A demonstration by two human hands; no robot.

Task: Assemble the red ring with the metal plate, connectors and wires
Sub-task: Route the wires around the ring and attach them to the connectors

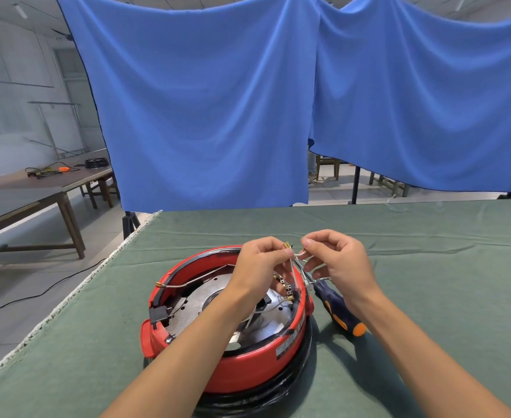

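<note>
The red ring (242, 369) sits on a black base on the green cloth, open side up. Inside it lies the round metal plate (200, 300), with a black connector block (158, 314) at the ring's left wall and a thin wire with a brass end (173, 285) along the far inner wall. My left hand (263, 260) pinches a white wire (292, 268) with a brass connector (286, 245) above the ring's far right rim. My right hand (335, 260) pinches the same wire just to the right. More brass connectors (287, 289) sit below my hands.
A screwdriver with a dark blue and orange handle (338, 309) lies on the cloth right of the ring, under my right wrist. The table's left edge (67, 300) has a white fringe. Blue curtains (203, 101) hang behind. Another table with cables (46, 171) stands far left.
</note>
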